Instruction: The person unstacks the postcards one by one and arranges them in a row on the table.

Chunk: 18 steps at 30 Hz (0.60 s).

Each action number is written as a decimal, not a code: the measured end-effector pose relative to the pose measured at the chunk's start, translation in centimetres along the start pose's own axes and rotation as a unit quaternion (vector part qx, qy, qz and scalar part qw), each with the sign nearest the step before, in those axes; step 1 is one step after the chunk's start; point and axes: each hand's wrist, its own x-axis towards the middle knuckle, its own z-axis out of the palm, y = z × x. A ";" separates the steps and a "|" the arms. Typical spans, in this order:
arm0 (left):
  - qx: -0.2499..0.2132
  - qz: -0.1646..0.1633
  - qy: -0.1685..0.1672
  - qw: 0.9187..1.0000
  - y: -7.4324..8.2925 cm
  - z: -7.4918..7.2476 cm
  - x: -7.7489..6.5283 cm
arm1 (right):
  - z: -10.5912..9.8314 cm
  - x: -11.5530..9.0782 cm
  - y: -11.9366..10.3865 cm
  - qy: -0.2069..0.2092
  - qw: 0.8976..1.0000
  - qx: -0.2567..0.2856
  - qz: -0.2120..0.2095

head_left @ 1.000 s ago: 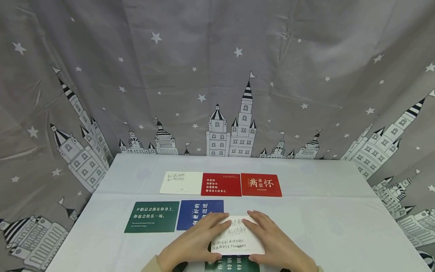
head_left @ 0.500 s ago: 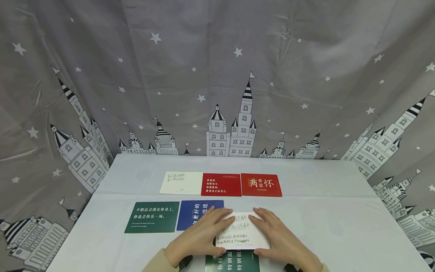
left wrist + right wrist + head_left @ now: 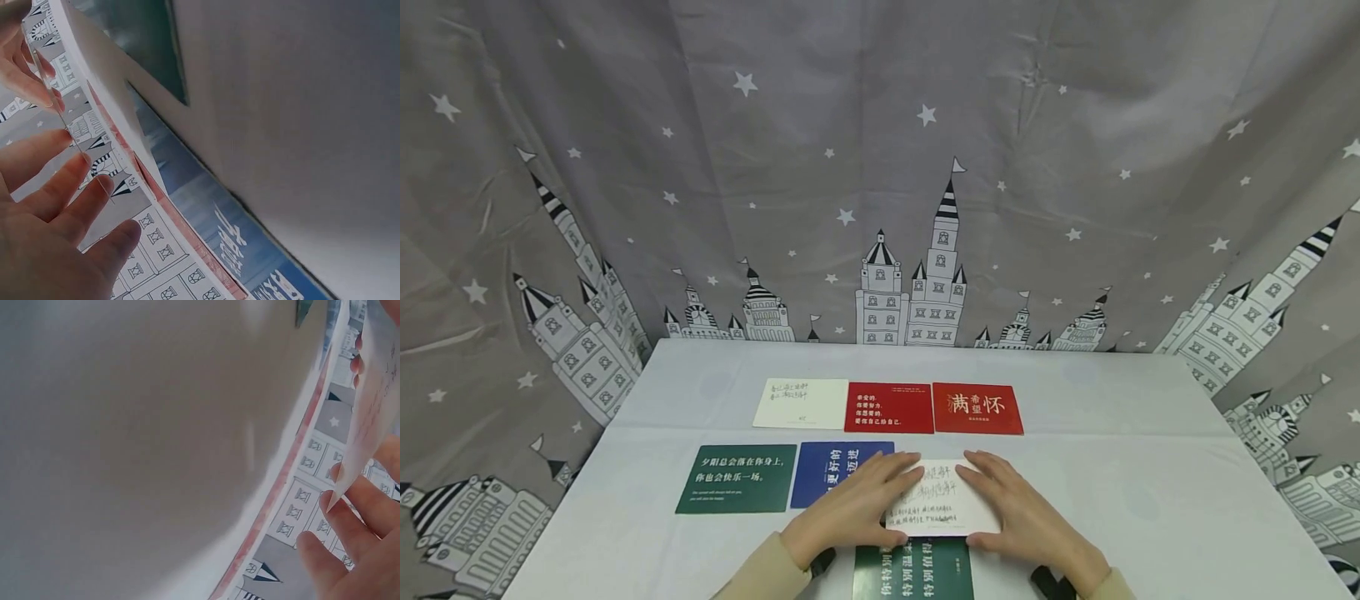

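Both hands hold a white postcard (image 3: 951, 504) with handwritten lines on it, one hand at each side edge. In the head view, the left hand (image 3: 859, 510) grips its left edge and the right hand (image 3: 1026, 521) its right edge. The left wrist view sees the card almost edge-on beside the left hand's fingers (image 3: 69, 209). From the right wrist, the card (image 3: 375, 394) appears as a tilted sheet above the table, pinched by the right hand (image 3: 362, 544). Just below it in the head view lies a green card (image 3: 913, 575) with white vertical writing, its far part covered.
A blue card (image 3: 816, 471) lies partly behind the left hand, with another green card (image 3: 735, 479) to its left. Farther back are a cream card (image 3: 801, 402) and two red cards, the left (image 3: 889, 408) and right (image 3: 977, 408). A grey curtain hangs behind the white table (image 3: 1120, 467).
Both hands and the white postcard have moved slightly to the right and away from the body. More of the green card beneath now shows; the other cards have stayed put.
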 end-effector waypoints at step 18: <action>0.001 -0.011 -0.020 1.000 -0.8 0.5 1.9 | 0.4 0.5 2.0 0.014 1.000 0.009 -0.002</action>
